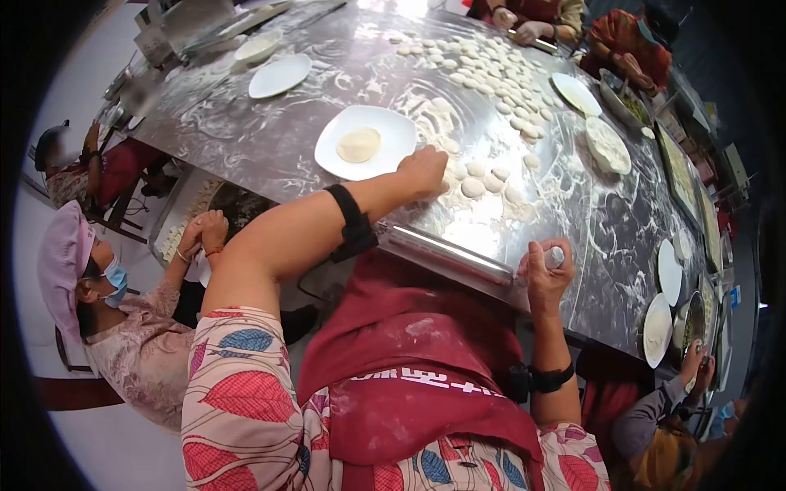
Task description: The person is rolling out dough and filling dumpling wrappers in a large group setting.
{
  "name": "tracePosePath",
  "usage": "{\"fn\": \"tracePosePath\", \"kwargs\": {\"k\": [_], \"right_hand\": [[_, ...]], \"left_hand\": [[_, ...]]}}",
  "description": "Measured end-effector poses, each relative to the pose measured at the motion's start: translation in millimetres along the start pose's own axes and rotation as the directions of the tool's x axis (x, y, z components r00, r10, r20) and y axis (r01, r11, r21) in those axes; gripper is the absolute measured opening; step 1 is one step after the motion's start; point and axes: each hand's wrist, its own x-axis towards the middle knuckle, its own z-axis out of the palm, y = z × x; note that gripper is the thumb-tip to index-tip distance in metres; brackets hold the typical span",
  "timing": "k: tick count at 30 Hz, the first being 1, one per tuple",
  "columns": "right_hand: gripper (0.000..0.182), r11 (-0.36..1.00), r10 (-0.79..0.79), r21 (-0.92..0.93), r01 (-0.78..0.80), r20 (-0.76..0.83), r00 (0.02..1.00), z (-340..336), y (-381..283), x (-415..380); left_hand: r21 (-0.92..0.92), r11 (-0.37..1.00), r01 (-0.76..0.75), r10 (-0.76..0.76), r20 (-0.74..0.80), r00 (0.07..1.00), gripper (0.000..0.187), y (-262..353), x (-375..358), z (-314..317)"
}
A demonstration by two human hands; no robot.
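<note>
My left hand [424, 172] reaches across the floured table with curled fingers, beside small flattened dough discs [473, 187]. What its fingertips hold, if anything, is hidden. To its left a white square plate [393, 123] carries a thin round dough wrapper [359, 145]. At the table's front edge my right hand [547, 274] is wrapped around a rolling pin [554, 258]; only the pin's pale rounded end shows clearly.
Many dough discs [503, 78] spread over the far part of the steel table [221, 123]. Plates [280, 76] and a filling bowl [626, 102] stand around. One co-worker [123, 303] sits close on the left; others work at the far side and right.
</note>
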Motion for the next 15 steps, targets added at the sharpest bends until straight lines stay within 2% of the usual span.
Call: {"fn": "tracePosePath", "kwargs": {"k": [2,3,5,8,9,11,14,15], "right_hand": [[0.016,1.000,0.023,-0.001,-0.023,-0.006,1.000,0.4,-2.3,-1.3],[0.016,1.000,0.013,-0.006,-0.013,-0.002,1.000,0.4,-2.3,-2.3],[0.015,1.000,-0.006,-0.021,0.006,-0.003,1.000,-2.3,-1.7,-4.5],[0.014,0.995,-0.032,-0.093,0.030,-0.024,0.999,-3.4,1.1,-11.3],[0.013,0.991,-0.084,-0.109,0.082,-0.020,0.996,-3.6,2.3,-10.7],[0.013,0.973,-0.192,-0.132,0.190,-0.005,0.981,-1.5,5.1,-6.4],[0.013,0.985,-0.172,-0.013,0.171,-0.050,0.984,3.9,6.3,-4.5],[0.014,0.997,-0.081,-0.004,0.081,-0.038,0.996,2.1,4.8,-4.6]], "left_hand": [[-0.035,0.998,-0.060,0.061,0.011,0.998,0.031,3.2,1.1,-0.3],[-0.202,0.977,-0.071,0.078,0.025,0.997,0.031,7.2,-2.2,-2.9],[-0.517,0.852,-0.082,0.125,0.049,0.991,0.032,17.7,-10.0,-3.7],[-0.644,0.764,0.021,0.250,0.326,0.912,0.029,29.1,-13.7,7.5],[-0.559,0.825,-0.081,0.299,0.311,0.902,0.025,29.3,-17.8,10.9],[-0.509,0.858,-0.063,0.225,0.264,0.938,0.019,31.7,-16.0,16.6],[-0.471,0.878,-0.085,0.211,0.222,0.952,0.019,28.7,-13.3,14.0],[-0.468,0.881,-0.070,0.200,0.234,0.951,0.019,30.0,-13.5,13.5]]}}
